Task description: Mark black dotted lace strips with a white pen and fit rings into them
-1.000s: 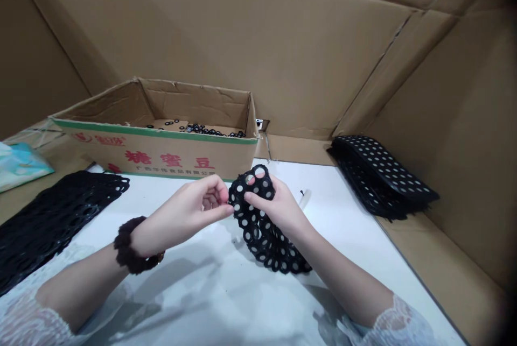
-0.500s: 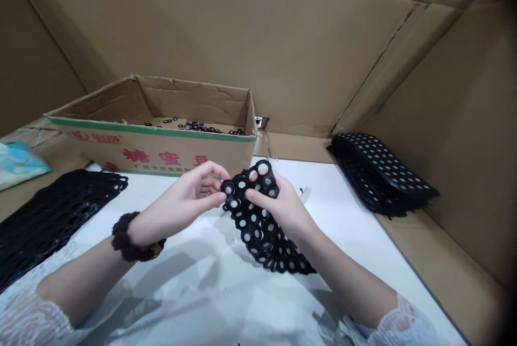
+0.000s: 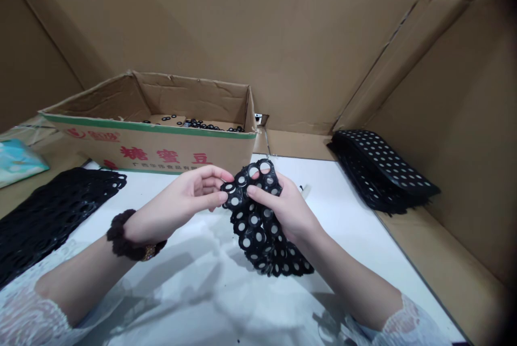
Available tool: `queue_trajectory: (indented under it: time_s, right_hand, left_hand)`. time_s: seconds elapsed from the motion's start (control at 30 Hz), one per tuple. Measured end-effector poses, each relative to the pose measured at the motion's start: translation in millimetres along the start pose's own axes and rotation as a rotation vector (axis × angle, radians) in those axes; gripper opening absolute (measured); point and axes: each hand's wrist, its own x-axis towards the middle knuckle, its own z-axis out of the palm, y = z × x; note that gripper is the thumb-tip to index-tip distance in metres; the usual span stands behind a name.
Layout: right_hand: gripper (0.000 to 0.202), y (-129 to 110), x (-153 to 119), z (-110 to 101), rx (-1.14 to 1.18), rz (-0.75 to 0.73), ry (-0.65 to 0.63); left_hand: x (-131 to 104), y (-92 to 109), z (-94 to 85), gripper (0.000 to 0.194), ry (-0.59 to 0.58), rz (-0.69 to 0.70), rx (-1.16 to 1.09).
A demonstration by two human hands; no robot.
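Note:
A flexible black rubber sheet (image 3: 254,238) with rows of round holes hangs bent between my hands, above the white tabletop. Its far edge is held by my right hand (image 3: 291,206), thumb on the near face and the other fingers hidden behind. My left hand (image 3: 197,190) pinches the sheet's left corner between thumb and index finger, at one ring of the pattern. Pale discs show in most of the holes, while a couple at the top look see-through, with a fingertip visible behind. Whether a loose ring sits in the left pinch, I cannot tell.
An open cardboard box (image 3: 161,147) with small black rings (image 3: 197,124) stands at the back left. A black holed sheet stack (image 3: 52,211) lies at left, beside a teal packet (image 3: 20,160). Folded dotted black sheets (image 3: 383,168) lie at right. Cardboard walls (image 3: 283,39) enclose the table.
Both hands keep hold of the sheet. Its left corner has tilted slightly under my left fingers, and the lower part has swung a little. The camera view has shifted slightly.

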Motion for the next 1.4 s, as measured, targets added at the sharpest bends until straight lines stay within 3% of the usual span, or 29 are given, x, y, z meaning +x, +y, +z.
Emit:
queue_trajectory:
  time_s: [0.87,1.4]
  right_hand:
    - [0.024,-8,-7,3,0.075,0.079,0.010]
    - [0.025,-8,-8,2,0.112,0.085,-0.009]
  left_hand:
    - [0,-1,0.5,0.019,-0.019,-0.018,-0.055]
    - [-10,15,3.4,0.015,0.128,0.106,0.175]
